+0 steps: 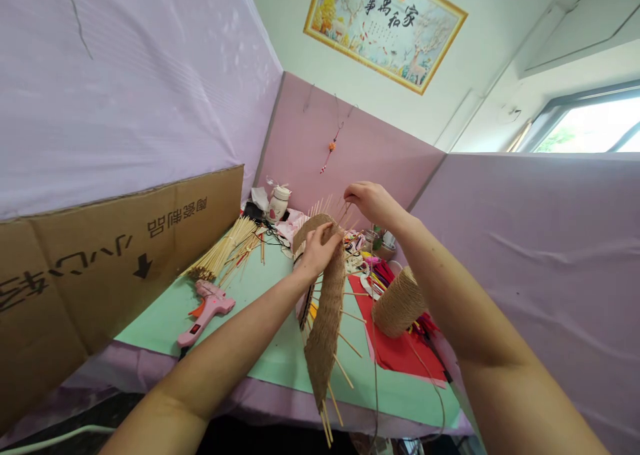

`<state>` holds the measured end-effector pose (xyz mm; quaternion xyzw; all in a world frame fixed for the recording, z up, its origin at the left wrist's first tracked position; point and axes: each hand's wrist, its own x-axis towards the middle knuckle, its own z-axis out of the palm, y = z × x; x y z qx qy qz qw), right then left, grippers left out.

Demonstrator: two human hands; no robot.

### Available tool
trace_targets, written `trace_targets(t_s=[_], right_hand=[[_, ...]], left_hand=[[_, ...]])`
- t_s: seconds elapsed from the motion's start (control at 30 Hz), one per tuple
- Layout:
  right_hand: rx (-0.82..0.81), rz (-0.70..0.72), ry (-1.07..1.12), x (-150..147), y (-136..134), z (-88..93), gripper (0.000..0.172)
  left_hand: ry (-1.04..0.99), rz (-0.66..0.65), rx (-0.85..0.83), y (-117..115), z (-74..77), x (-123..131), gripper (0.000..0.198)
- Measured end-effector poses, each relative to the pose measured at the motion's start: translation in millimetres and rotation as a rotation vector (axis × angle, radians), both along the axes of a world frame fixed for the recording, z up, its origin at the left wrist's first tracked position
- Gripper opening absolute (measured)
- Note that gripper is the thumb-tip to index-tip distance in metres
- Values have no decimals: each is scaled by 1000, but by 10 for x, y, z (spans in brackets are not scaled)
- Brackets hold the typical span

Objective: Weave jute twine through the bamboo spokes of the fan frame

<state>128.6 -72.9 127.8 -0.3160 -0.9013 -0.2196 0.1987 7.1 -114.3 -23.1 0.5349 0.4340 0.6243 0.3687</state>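
A curved band of woven jute twine (327,315) stands on the table, with thin wooden sticks poking out along its edges. My left hand (320,247) grips the band's upper part, thumb and fingers closed on it. Above and to the right, my right hand (367,198) is raised with its fingers pinched on a strand of jute twine (347,209) near the stick tips. A big spool of jute twine (400,303) lies on red sheets to the right, and a loose strand hangs down over the table's front edge.
On the left lie a pink glue gun (205,311) and a bundle of wooden sticks (225,245) beside a cardboard panel (100,268). A white jar (279,203) stands at the back. Red sheets (393,358) and coloured cords (383,271) lie at right.
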Motion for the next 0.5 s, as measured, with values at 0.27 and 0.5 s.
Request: trace_targets(t_s=[0.27, 0.5], right_hand=[[-55, -151, 663, 104, 103, -707, 11], [-460, -38, 983, -36, 337, -1279, 20]], left_hand=[[11, 26, -3, 30, -47, 14, 54], [3, 15, 23, 5, -59, -10, 51]])
